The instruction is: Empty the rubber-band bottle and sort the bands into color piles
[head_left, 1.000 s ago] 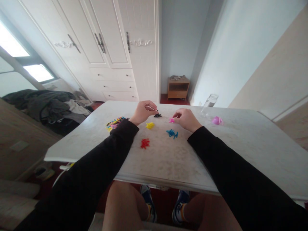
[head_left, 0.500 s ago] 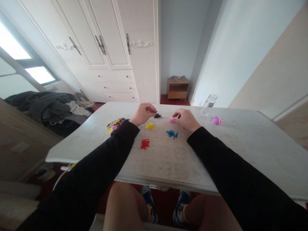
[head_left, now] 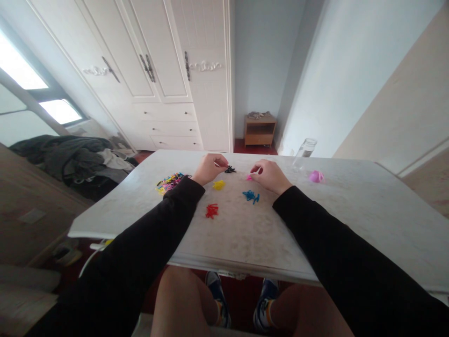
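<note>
My left hand (head_left: 211, 169) has thumb and fingers pinched at the left edge of a small pile of black rubber bands (head_left: 230, 169); whatever lies between the fingertips is too small to make out. My right hand (head_left: 267, 174) bends its fingers together over a little pink pile (head_left: 249, 177), which it partly hides. I cannot see what those fingertips hold. Nearer to me are a yellow pile (head_left: 219, 185), a blue pile (head_left: 251, 196) and a red pile (head_left: 212, 211). A mixed-colour heap (head_left: 171, 181) lies left of my left hand, partly behind the sleeve.
At the back right of the white table (head_left: 245, 238) stands a clear glass jar (head_left: 306, 150). Beside it sits a round purple object (head_left: 316, 176). Beyond the table are a white wardrobe (head_left: 168, 112) and a small wooden cabinet (head_left: 260, 130). Dark clothes (head_left: 70, 157) are piled at left.
My left hand has lowered slightly, bringing its fingertips down to the black pile. My right hand stays over the pink pile with barely any movement.
</note>
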The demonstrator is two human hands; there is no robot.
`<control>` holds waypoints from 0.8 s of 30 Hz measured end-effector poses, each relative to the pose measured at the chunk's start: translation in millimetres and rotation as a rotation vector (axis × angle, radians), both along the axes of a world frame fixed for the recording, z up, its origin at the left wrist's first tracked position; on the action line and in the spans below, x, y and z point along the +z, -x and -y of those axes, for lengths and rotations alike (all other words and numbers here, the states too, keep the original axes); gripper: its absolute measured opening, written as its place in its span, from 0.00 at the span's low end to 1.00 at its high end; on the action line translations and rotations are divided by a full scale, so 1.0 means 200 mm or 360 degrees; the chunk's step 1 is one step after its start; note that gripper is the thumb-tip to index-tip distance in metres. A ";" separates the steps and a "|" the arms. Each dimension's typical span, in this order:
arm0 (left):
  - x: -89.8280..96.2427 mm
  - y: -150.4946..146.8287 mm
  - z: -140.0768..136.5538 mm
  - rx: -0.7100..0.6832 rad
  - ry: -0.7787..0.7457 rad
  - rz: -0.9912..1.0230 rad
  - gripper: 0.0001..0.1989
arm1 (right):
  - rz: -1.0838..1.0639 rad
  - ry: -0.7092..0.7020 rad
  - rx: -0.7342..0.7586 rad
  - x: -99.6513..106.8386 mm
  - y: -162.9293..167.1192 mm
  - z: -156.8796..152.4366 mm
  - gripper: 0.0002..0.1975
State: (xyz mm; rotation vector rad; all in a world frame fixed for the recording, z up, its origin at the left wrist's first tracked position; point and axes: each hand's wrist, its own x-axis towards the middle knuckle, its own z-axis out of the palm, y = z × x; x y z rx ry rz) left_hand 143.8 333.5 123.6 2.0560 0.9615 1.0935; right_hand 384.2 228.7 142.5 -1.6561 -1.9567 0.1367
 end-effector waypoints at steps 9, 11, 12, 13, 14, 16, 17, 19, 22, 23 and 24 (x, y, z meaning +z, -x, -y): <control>-0.01 0.00 -0.01 0.0019 0.0012 -0.0034 0.07 | 0.0029 -0.0006 0.0019 0.00 0.00 0.00 0.03; -0.01 -0.01 0.00 0.0017 0.0012 -0.0049 0.08 | 0.0027 -0.0003 0.0023 0.00 0.00 0.00 0.03; 0.00 -0.01 0.00 0.0016 0.0012 -0.0056 0.08 | 0.0024 0.0002 0.0027 0.00 0.00 0.00 0.03; 0.00 -0.01 0.00 0.0016 0.0014 -0.0061 0.08 | 0.0021 0.0006 0.0030 0.00 0.00 0.00 0.03; 0.00 -0.01 0.01 0.0017 0.0018 -0.0064 0.08 | 0.0018 0.0008 0.0031 0.00 0.00 0.00 0.03; 0.01 -0.01 0.01 0.0022 0.0022 -0.0070 0.08 | 0.0018 0.0008 0.0032 0.00 0.00 0.00 0.03; 0.01 -0.01 0.01 0.0024 0.0020 -0.0073 0.08 | 0.0017 0.0006 0.0032 0.00 0.00 0.00 0.03; 0.01 -0.01 0.01 0.0026 0.0002 -0.0083 0.08 | 0.0016 0.0006 0.0031 0.00 0.00 0.00 0.03; 0.02 0.00 0.02 0.0024 -0.0038 -0.0108 0.07 | 0.0022 0.0013 0.0026 0.00 0.00 0.00 0.03; 0.02 0.00 0.02 0.0024 -0.0048 -0.0118 0.06 | 0.0024 0.0015 0.0023 0.00 0.00 0.00 0.03; 0.03 0.00 0.02 0.0022 -0.0057 -0.0126 0.06 | 0.0025 0.0016 0.0021 0.00 0.00 0.00 0.03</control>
